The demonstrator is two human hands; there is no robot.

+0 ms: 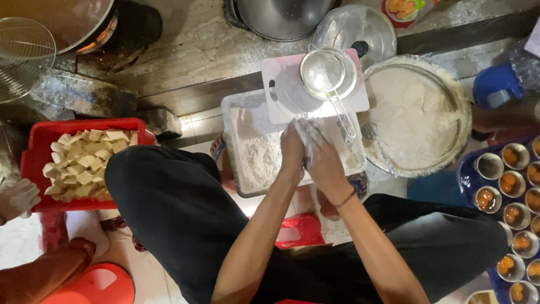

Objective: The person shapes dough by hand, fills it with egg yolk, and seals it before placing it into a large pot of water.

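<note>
Both hands, our left hand (292,147) and right hand (322,160), are pressing together over the white flour tray (239,141), fingers closed around something floured we cannot tell apart. We are judging this a coating step; next we are needing a gentle, even turn in the flour (260,157).

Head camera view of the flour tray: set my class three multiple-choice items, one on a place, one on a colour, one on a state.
1. Where does the metal sieve rest?
A. on the white cutting board
B. in the red crate
C. on the floor

2. What colour is the crate of pale cubes?
A. blue
B. red
C. green

3. How are the left hand and right hand?
A. far apart
B. gripping the sieve
C. pressed together over the flour tray

Answers: A, it sits on the board; B, its walls are red; C, the floury hands touch.
</note>
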